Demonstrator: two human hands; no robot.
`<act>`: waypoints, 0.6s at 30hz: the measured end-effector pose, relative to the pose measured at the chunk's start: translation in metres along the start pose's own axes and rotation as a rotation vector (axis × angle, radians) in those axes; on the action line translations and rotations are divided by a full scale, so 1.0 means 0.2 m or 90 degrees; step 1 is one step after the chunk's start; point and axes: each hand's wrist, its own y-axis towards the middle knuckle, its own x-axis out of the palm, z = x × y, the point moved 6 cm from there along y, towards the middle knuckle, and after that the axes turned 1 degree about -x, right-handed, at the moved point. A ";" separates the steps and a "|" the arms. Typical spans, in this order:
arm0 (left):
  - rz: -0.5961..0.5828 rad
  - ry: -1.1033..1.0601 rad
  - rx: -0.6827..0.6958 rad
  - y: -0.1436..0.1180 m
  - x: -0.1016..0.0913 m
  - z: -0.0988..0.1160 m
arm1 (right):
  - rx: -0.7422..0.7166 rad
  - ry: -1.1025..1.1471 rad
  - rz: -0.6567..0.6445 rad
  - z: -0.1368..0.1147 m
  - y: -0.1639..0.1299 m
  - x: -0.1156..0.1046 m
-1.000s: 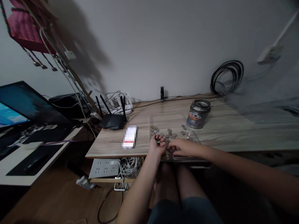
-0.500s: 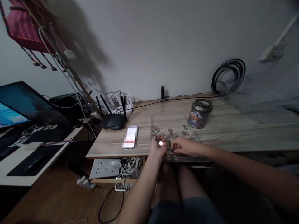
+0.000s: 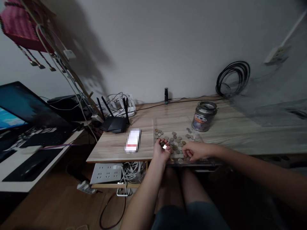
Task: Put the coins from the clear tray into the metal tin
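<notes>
L hand (image 3: pixel 161 150) curled round a few coins (image 3: pixel 163 145); R hand (image 3: pixel 193 150) fingers down, touching loose coins (image 3: pixel 176 140) betw. hands, grip unclear.

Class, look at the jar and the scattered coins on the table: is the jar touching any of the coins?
Apart. The head view shows the jar standing behind the coins, with a strip of bare table between its base and the nearest coin.

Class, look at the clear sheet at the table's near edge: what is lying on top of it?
Loose coins lie scattered on the clear sheet. The left hand holds some coins; the right hand rests on the sheet, hiding whatever is beneath it.
</notes>
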 end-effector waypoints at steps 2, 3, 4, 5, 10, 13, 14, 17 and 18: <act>0.001 -0.004 -0.002 0.00 0.00 0.00 | -0.005 0.008 0.001 0.00 -0.01 -0.02; 0.000 -0.003 -0.003 0.00 0.00 0.00 | 0.002 0.019 -0.006 0.00 -0.02 -0.03; 0.000 -0.002 -0.002 0.00 0.00 0.00 | 0.016 0.027 -0.016 0.00 -0.03 -0.04; 0.000 0.000 0.000 0.00 0.00 0.00 | 0.031 0.029 -0.026 0.01 -0.04 -0.06; 0.006 -0.001 0.000 0.00 0.01 0.00 | 0.054 -0.058 -0.068 0.01 -0.12 -0.10; 0.010 -0.005 -0.009 -0.01 0.01 -0.01 | 0.037 -0.092 -0.052 0.00 -0.13 -0.09; 0.012 -0.005 -0.009 -0.01 0.01 -0.01 | 0.029 -0.100 -0.043 -0.01 -0.13 -0.09; 0.024 -0.009 -0.010 -0.01 0.00 -0.01 | 0.012 -0.101 -0.051 -0.01 -0.12 -0.07; 0.035 -0.017 -0.007 -0.01 0.00 0.00 | 0.009 -0.092 -0.061 0.00 -0.11 -0.06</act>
